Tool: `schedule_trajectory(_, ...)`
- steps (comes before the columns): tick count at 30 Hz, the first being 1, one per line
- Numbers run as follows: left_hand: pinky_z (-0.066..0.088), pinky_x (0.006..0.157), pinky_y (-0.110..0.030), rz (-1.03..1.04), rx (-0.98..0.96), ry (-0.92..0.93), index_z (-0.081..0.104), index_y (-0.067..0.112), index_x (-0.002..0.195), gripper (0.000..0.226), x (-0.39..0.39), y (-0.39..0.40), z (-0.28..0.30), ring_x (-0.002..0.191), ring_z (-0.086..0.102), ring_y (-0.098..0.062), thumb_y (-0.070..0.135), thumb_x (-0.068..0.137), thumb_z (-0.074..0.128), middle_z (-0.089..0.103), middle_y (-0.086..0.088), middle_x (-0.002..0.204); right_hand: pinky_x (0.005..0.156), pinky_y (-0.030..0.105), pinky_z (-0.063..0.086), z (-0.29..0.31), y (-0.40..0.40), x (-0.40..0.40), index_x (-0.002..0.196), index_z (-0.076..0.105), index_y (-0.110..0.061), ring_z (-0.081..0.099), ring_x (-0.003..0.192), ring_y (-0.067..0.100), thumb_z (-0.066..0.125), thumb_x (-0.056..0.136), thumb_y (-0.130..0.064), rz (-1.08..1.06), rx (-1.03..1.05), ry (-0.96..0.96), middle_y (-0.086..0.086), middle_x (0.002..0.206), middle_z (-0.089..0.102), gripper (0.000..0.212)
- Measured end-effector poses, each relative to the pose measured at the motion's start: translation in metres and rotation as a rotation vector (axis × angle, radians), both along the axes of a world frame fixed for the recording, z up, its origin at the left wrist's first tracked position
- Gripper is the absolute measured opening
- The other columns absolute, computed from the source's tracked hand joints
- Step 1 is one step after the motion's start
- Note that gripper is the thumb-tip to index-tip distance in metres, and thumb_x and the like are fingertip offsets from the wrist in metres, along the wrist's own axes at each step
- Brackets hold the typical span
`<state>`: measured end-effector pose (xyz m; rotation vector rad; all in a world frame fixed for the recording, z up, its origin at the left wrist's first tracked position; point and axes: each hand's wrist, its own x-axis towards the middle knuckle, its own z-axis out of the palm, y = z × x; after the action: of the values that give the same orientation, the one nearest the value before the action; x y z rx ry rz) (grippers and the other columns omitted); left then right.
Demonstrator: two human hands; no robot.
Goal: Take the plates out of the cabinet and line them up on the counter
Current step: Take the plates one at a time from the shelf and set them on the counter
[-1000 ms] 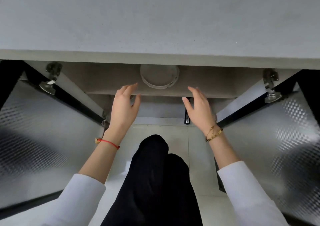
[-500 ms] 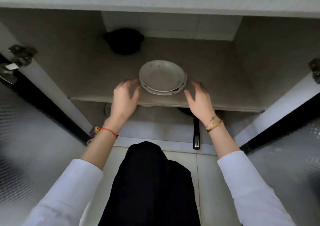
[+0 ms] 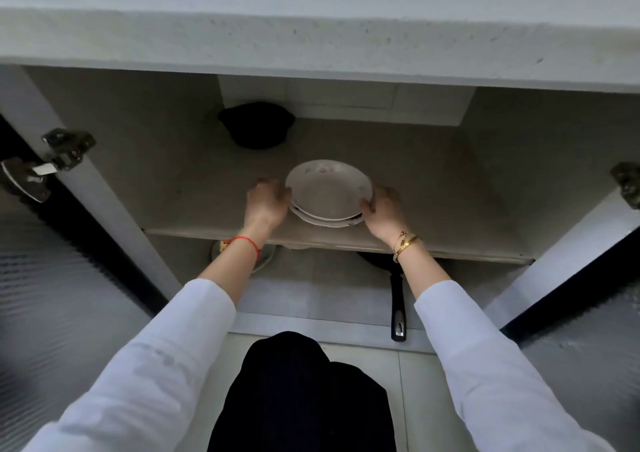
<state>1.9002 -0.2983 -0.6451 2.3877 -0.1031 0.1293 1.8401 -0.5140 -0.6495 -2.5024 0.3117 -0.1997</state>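
Note:
A small stack of white plates [image 3: 329, 190] with a faint flower print sits on the upper shelf [image 3: 194, 181] of the open cabinet under the counter [image 3: 311, 32]. My left hand [image 3: 266, 202] grips the stack's left rim, fingers curled. My right hand [image 3: 382, 207] holds the right rim, thumb on the top plate's edge. The stack looks slightly tilted; I cannot tell whether it is off the shelf.
A black pot [image 3: 256, 124] stands at the shelf's back. Below the shelf lie a black frying pan with its handle [image 3: 398, 309] pointing out and another white dish [image 3: 242, 254]. Both cabinet doors [image 3: 59, 289] stand open to the sides. My dark-clad knees [image 3: 301, 392] are below.
Both hands reached deeper into the cabinet and closed on the two sides of the plate stack; before they hovered open at the shelf's front edge. The view dropped toward the cabinet.

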Motion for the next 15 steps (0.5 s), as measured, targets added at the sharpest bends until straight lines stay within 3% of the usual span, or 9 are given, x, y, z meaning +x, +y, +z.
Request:
schedule_trajectory(7, 0.046, 0.094, -0.037, -0.040, -0.011, 0.130, 0.068, 0.003, 0.110, 0.032, 0.006, -0.005, -0.010, 0.115, 0.056, -0.035, 0.026, 0.093, 0.054, 0.068, -0.019, 0.115, 0.104, 0.038, 0.035, -0.008, 0.002, 0.005, 0.129, 0.049, -0.001, 0.038, 0.128, 0.031, 0.049, 0.094, -0.025, -0.031, -0.006, 0.013, 0.017, 0.131, 0.053, 0.042)
schedule_trajectory(15, 0.046, 0.090, -0.030, -0.011, -0.101, 0.102, 0.069, 0.005, 0.112, 0.029, 0.005, -0.007, -0.011, 0.111, 0.062, -0.031, 0.021, 0.089, 0.062, 0.070, -0.016, 0.114, 0.100, 0.037, 0.043, -0.012, 0.004, 0.006, 0.121, 0.056, -0.001, 0.042, 0.125, 0.032, 0.050, 0.092, -0.015, -0.053, 0.155, -0.046, 0.018, 0.122, 0.059, 0.033)
